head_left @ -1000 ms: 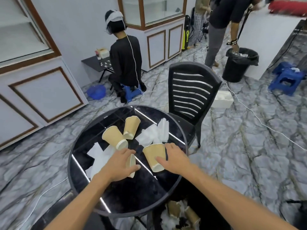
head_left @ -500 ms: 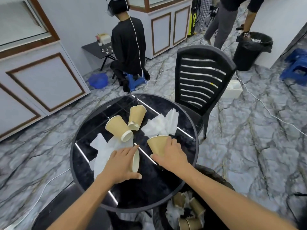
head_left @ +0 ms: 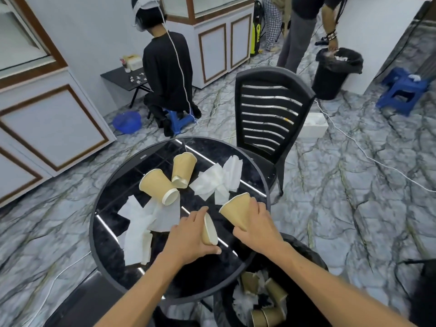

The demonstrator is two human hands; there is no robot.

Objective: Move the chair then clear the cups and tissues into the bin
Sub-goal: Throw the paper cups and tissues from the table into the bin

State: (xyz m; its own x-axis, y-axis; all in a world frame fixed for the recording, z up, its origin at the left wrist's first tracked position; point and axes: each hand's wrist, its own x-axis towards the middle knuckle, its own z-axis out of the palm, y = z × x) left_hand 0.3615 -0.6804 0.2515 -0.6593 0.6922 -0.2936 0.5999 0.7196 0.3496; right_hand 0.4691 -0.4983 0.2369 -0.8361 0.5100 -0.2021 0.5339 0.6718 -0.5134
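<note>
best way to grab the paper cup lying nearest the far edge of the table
Grip that far cup around its tan side wall, near the middle, coming down from above. It lies on its side, mouth away and white base toward you, touching the neighbouring cup, so the free right flank suits fingers best.

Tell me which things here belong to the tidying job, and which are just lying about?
Job:
left hand and right hand, each holding a cup
two cups lying on the table
tissues
bin
chair

Lying about:
far bin
blue stools
white box
blue bowl
</note>
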